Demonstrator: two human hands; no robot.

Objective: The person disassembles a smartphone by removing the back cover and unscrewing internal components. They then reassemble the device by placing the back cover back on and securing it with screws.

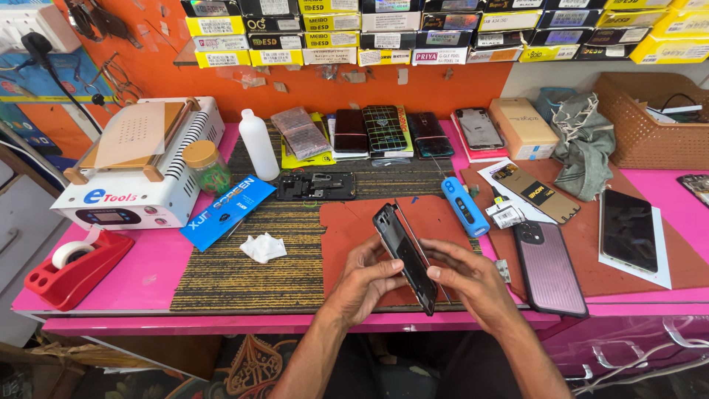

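Note:
My left hand (363, 279) and my right hand (467, 279) together hold a dark smartphone (402, 251) tilted on edge above the red-brown mat (347, 229). The left hand cups its back from the left. The right hand's fingers press on its thin screen panel (422, 244), which stands slightly apart from the frame along the right side. A blue handheld tool (464, 207) lies just beyond the phone on the mat.
A white heating machine (136, 159) stands at far left, with a red tape dispenser (70, 266) in front. A white bottle (258, 144), a jar (207, 166), a phone frame (316, 186), several phones and cases lie behind. A ribbed phone case (548, 267) and a wicker basket (650, 122) sit right.

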